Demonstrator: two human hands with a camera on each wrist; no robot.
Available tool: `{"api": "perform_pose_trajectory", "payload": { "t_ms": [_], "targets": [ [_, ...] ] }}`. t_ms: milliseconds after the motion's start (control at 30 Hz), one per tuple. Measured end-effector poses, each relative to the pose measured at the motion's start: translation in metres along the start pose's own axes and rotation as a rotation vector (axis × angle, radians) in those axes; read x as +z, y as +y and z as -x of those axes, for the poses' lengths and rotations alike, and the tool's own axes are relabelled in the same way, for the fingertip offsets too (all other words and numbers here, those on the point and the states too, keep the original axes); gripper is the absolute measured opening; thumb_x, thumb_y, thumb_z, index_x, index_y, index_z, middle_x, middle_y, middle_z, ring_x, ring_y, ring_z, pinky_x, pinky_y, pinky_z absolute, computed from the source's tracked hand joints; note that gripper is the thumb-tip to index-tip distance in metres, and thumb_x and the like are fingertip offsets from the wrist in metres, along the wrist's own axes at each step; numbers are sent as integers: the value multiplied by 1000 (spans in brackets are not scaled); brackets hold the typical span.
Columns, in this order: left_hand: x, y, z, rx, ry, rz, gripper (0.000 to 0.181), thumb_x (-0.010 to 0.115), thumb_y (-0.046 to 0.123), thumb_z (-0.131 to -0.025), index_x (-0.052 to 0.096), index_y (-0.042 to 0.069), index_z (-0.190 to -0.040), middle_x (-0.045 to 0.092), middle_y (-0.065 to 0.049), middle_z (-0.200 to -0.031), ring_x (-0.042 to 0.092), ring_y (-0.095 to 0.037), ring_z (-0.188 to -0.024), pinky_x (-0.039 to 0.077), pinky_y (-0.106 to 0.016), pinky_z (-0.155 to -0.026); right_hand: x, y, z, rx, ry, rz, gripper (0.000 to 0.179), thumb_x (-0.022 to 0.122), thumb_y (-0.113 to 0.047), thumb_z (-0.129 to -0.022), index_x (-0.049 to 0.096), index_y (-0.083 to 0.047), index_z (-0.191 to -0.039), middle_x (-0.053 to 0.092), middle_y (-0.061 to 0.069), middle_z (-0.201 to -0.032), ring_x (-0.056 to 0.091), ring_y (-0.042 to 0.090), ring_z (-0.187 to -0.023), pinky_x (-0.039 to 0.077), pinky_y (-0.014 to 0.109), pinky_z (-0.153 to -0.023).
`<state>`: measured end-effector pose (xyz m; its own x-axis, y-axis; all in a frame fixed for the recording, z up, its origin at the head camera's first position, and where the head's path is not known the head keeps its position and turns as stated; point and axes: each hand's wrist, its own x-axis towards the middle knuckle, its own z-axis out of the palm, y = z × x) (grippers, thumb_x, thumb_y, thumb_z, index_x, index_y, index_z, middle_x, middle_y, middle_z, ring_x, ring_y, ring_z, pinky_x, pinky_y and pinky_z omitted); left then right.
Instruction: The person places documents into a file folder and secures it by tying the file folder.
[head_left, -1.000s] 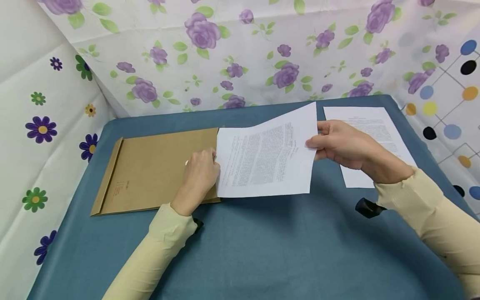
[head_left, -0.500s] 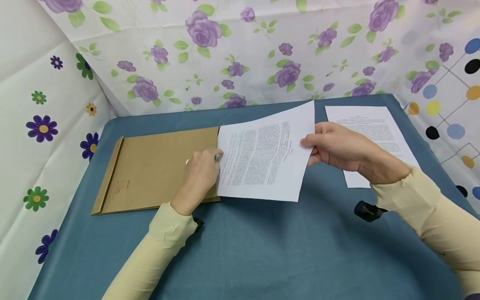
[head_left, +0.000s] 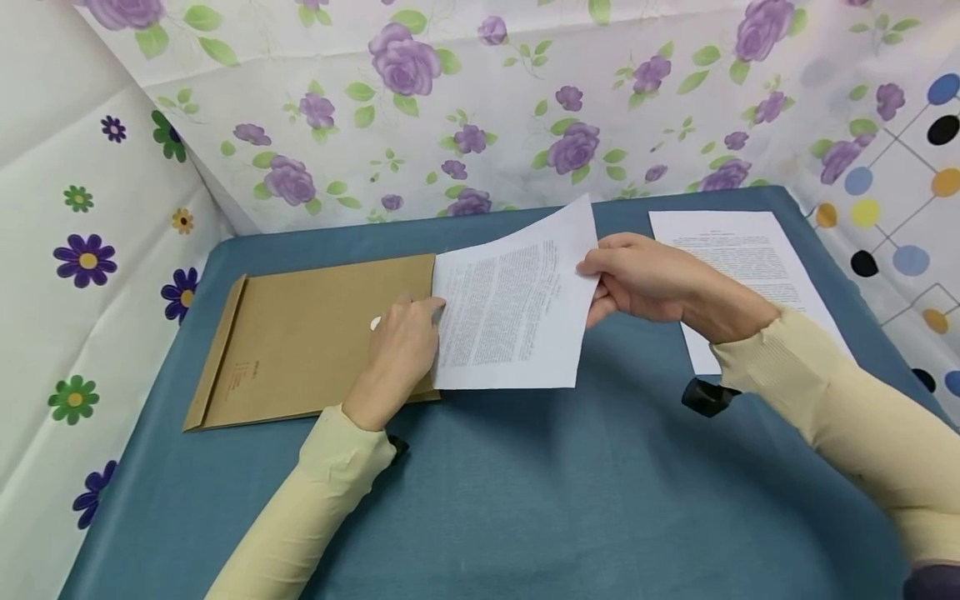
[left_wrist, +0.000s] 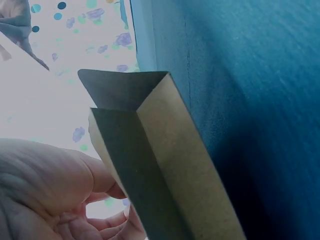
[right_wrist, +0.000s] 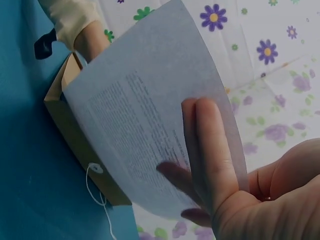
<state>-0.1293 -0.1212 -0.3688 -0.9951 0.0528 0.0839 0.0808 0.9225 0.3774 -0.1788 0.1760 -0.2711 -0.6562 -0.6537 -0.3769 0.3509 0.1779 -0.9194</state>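
A brown kraft document envelope lies on the left, its mouth facing right. My left hand pinches the upper panel at that mouth, index finger reaching toward the paper. The left wrist view shows the envelope's mouth standing open like a box beside the thumb and curled fingers. My right hand holds a printed white sheet by its right edge, thumb on top and fingers beneath. The sheet's left end is at the envelope's mouth, its right side raised and bowed. How much lies inside is hidden.
A second printed sheet lies at the back right, partly behind my right forearm. A white string hangs from the envelope near its mouth. Blue cloth covers the table, with patterned curtains behind.
My right hand has moved left with the sheet, and less of the sheet shows outside the envelope. The left index finger has straightened; that hand otherwise stays in place.
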Motion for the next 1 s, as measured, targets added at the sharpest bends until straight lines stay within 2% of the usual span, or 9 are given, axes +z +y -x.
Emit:
{"api": "perform_pose_trajectory", "payload": {
  "t_ms": [133,400,567,700,867,1000],
  "targets": [
    [0,0,0,3,10,8,38,51,-4,-99,70,3,-132,64,-24,-111,64,-35,-86,56,-44,-63,-5,0,-14,35,10,1,43,31,-8,-109,43,17,-142,71,20,-115,75,24,-86,60,34,-73],
    [0,0,-1,-34,19,43,42,54,-7,-96,65,-2,-135,65,-27,-117,67,-38,-97,58,-48,-72,-10,5,-41,36,-10,-17,42,32,-9,-110,45,14,-143,71,20,-115,75,24,-84,60,33,-69],
    [0,0,-3,-53,26,60,42,54,-8,-95,62,-5,-136,66,-27,-115,67,-39,-98,58,-49,-77,-6,10,-53,60,-19,-7,40,36,-11,-111,49,12,-141,73,18,-102,71,21,-68,59,30,-62],
    [-1,0,-3,-52,34,70,37,53,-10,-93,66,-8,-127,66,-27,-108,67,-37,-92,57,-46,-72,-3,15,-63,72,-9,45,37,39,-13,-111,52,11,-137,71,15,-91,64,17,-59,56,27,-57],
    [-1,-1,-1,-42,43,62,25,53,-9,-92,71,-12,-109,63,-24,-95,64,-34,-82,54,-42,-65,0,21,-75,66,21,113,37,41,-15,-111,55,8,-137,70,13,-94,57,14,-55,50,25,-54],
    [-1,-1,-1,-49,44,64,24,54,-9,-92,72,-11,-108,62,-23,-93,62,-32,-80,53,-40,-64,4,23,-85,76,26,134,36,42,-16,-111,57,6,-137,71,12,-94,52,12,-52,43,24,-52]
  ]
}}
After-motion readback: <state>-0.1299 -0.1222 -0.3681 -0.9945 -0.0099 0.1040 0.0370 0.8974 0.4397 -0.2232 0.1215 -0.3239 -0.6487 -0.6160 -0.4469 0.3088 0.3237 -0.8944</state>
